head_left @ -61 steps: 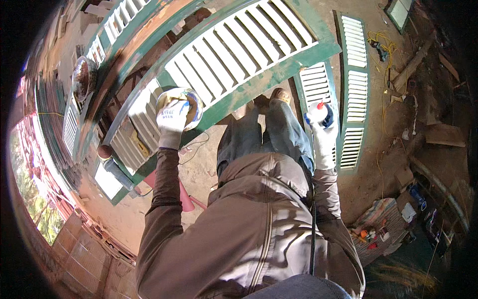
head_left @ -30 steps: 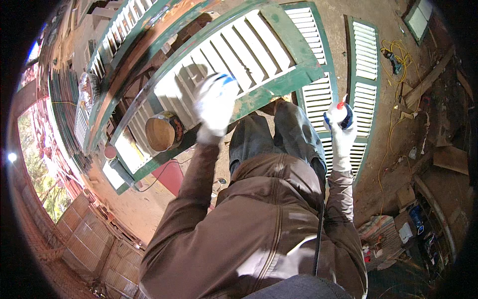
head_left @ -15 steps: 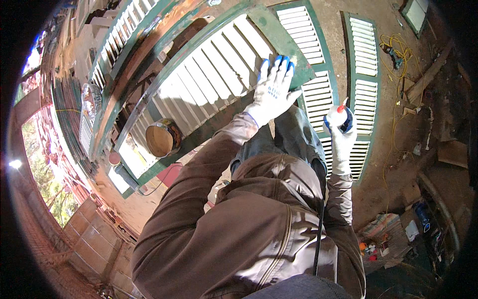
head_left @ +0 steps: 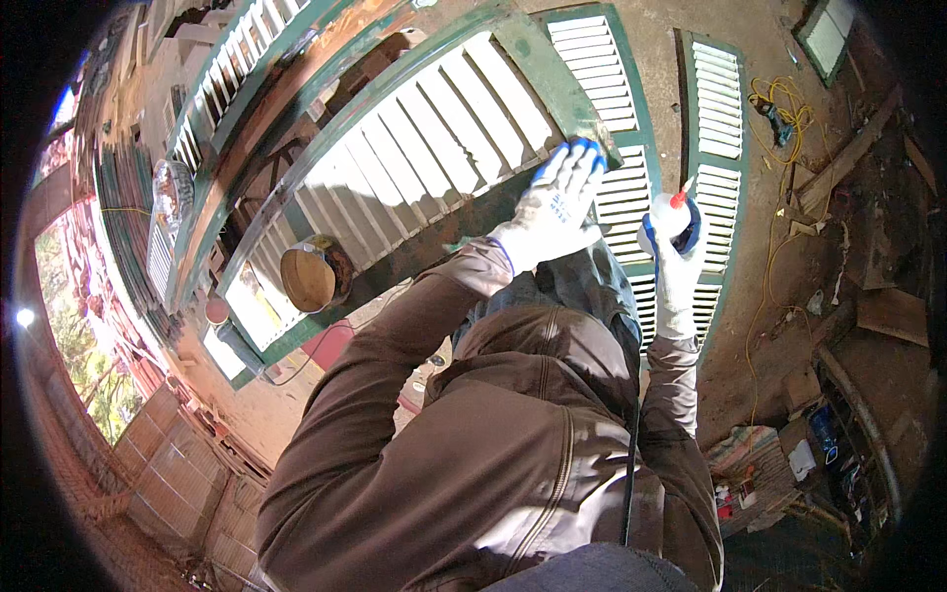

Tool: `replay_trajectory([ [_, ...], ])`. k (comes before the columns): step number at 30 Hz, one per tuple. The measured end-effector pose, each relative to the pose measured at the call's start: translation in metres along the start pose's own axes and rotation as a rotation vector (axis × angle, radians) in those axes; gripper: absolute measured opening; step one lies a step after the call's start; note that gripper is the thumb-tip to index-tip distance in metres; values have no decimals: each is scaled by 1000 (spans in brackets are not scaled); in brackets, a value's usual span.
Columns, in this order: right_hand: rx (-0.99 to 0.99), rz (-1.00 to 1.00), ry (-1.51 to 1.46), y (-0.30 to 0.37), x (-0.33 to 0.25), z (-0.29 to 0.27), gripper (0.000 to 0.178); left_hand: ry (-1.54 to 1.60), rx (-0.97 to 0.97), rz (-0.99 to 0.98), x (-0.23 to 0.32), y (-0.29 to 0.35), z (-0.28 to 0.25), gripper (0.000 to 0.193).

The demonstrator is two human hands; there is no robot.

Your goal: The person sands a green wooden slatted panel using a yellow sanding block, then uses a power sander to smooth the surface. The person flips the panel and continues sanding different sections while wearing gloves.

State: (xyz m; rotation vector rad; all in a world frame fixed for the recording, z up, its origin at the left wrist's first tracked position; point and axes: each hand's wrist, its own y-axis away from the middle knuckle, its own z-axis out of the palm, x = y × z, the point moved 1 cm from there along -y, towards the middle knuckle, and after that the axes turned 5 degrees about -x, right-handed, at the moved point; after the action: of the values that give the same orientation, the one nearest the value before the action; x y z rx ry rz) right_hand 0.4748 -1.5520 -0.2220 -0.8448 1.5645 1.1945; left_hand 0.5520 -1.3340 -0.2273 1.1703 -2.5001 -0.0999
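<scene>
Resting flat near the right corner of the green frame, the gloved left hand (head_left: pixel 554 209) has its fingers stretched and close together; what lies under the palm, I cannot tell. This frame belongs to a louvered panel (head_left: pixel 424 146) with white slats, which is lying in front of the person. The gloved right hand (head_left: pixel 676 259) is closed around a white bottle (head_left: pixel 667 225) with red tip pointing upward, held apart from the panel, at its right. An open tin (head_left: pixel 341 268) stands on the panel's left part. Farther right lies another louvered shutter (head_left: pixel 718 104), near a yellow cord (head_left: pixel 813 107).
</scene>
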Motion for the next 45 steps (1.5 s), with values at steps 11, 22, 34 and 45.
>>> replay_trajectory([
  [11, -18, -464, 982, -37, -38, 28, 72, -101, -147, 392, 32, 14, 2, 43],
  [22, -153, -422, 1255, -42, -39, 59, 69, -86, 643, -629, -138, 169, -10, 44],
  [34, -234, -363, 1316, -43, -56, 64, 69, 2, 618, -914, -148, 215, 35, 45],
  [45, -232, -411, 1314, -46, -58, 67, 68, 2, 609, -934, -148, 215, 34, 42],
])
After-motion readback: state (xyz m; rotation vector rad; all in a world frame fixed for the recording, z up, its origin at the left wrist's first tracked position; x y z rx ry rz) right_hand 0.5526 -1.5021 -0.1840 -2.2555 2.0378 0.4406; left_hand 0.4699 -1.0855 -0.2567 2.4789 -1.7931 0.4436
